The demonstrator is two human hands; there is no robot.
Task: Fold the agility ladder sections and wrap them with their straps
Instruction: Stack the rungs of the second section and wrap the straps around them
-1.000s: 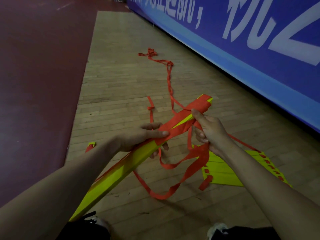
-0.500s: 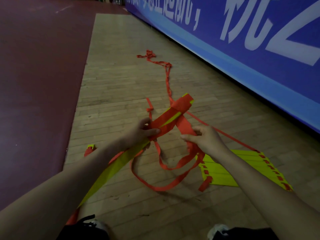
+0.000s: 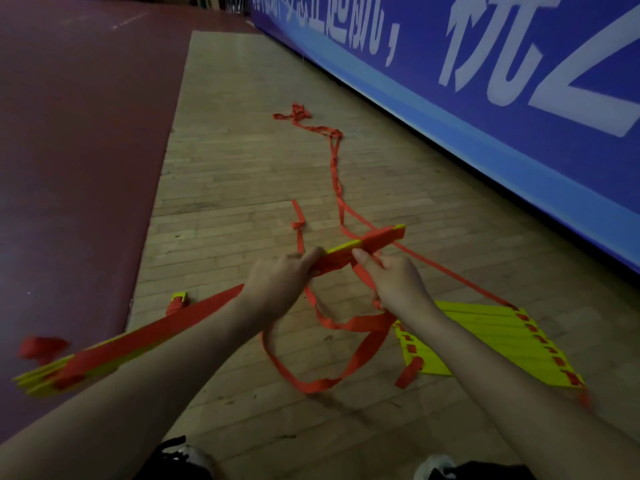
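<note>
At frame centre, left hand (image 3: 277, 285) and right hand (image 3: 394, 285) both clench the folded rung bundle (image 3: 367, 244) above the floor; red strap (image 3: 346, 344) loops beneath; flat ladder section (image 3: 485, 341) lies lower right.

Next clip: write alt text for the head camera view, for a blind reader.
A person's left hand grips a folded yellow ladder bundle while the right hand holds a red strap against it. Loose strap loops trail over the wooden floor beside another yellow ladder section lying flat, near a blue banner.
</note>
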